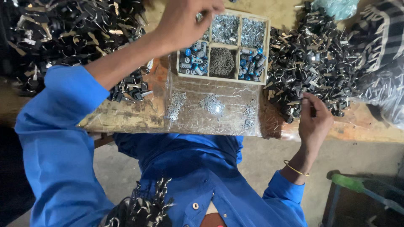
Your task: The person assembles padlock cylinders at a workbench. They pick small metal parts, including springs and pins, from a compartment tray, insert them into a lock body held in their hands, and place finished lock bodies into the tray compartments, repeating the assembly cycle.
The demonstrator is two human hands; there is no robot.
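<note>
Head view, looking down at a workbench of worn, scuffed brown wood. A crinkled clear plastic sheet covers its middle, glossy with glare, and carries three small heaps of bright metal chain links, loose and tangled.

Behind the sheet sits a pale wooden tray, rectangular, split into six square compartments. Back row: fine silver hardware, shiny and granular. Front row: blue-and-silver cylindrical pieces in the two outer compartments, dull grey coiled chain in the middle one.

Large mounds of black parts with metal rings: one pile beside the tray at one end, another pile at the other end, both matte black with scattered steel glints. A striped dark cloth lies at the bench corner beyond the first pile.

Left hand: arm extended far forward in a blue sleeve pushed back to the elbow, hand over the tray's back corner compartment, fingers drawn together at the tips, pinching a small silvery item; item too small to identify.

Right hand: wrist bent, thin yellow bangle on it, thumb and fingertips closed in a pinch at the near edge of the black pile beside the tray, touching the parts there; which piece is gripped cannot be told
</note>
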